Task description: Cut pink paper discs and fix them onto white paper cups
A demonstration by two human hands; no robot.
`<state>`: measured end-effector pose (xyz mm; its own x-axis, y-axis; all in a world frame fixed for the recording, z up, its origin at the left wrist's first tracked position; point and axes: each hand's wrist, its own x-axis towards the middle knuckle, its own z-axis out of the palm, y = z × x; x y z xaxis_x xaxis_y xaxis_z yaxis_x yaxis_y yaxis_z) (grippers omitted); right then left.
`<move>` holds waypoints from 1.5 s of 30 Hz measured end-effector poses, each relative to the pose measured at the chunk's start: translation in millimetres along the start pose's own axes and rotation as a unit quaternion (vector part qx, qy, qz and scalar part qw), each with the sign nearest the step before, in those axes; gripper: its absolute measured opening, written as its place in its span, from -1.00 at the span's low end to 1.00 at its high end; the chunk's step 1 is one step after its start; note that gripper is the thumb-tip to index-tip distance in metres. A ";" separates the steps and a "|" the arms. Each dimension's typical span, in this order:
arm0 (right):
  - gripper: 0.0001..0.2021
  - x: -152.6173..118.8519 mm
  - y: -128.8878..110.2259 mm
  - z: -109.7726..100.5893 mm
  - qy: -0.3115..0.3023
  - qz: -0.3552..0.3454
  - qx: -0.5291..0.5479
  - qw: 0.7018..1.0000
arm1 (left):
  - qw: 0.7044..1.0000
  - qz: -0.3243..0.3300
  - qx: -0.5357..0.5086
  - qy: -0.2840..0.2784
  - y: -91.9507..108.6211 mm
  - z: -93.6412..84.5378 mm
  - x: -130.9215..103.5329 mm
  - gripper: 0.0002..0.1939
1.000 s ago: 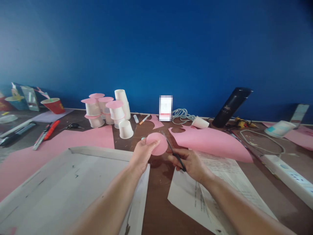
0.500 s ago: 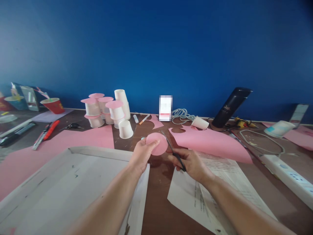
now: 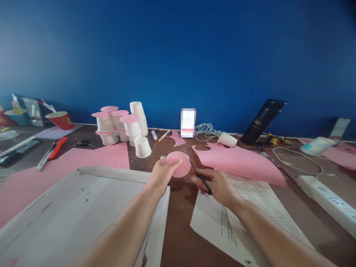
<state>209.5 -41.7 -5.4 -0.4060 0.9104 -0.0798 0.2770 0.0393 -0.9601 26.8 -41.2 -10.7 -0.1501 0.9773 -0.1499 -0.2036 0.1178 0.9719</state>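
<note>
My left hand (image 3: 161, 177) pinches a round pink paper disc (image 3: 181, 167), with the thumb lying across its front. In my right hand (image 3: 215, 185) is a pair of scissors (image 3: 204, 182) with dark handles, its blades pointing up and left along the disc's right edge. Whether the blades touch the paper cannot be made out. Beyond my hands, to the left, white paper cups (image 3: 132, 128) stand stacked with pink discs between and on top of them. One white cup (image 3: 143, 147) stands upside down in front of these.
Cut pink paper (image 3: 239, 161) lies right of centre, near a tipped white cup (image 3: 227, 139). A dark bottle (image 3: 263, 121) leans at the back. A white tray (image 3: 111, 172) lies front left, printed sheets (image 3: 211, 218) front right, a power strip (image 3: 330, 200) at far right.
</note>
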 end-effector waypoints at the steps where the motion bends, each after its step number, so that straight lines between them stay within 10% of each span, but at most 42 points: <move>1: -0.56 0.4 0.8 -0.1 -0.001 -0.003 0.004 1.000 | 1.000 0.000 -0.003 -0.003 0.1 0.1 0.0 -0.65; 23: -0.55 9.4 12.1 -10.7 0.070 0.007 0.197 0.978 | 0.986 -0.056 0.032 -0.154 -10.6 3.6 -1.6 -0.68; 31: -0.54 8.1 11.8 -5.0 0.029 0.028 0.196 0.980 | 0.995 -0.035 -0.078 -0.049 -12.5 8.6 1.0 -0.69; 45: -0.70 -0.6 5.2 -7.8 -0.118 0.005 0.112 0.987 | 0.996 -0.041 -0.070 -0.020 0.9 6.7 -1.2 -0.62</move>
<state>218.1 -38.8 -8.3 -0.6028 0.7880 -0.1253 0.0932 -0.0864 -0.9919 33.3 -41.0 -8.4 -0.0884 0.9719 -0.2182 -0.3477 0.1752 0.9211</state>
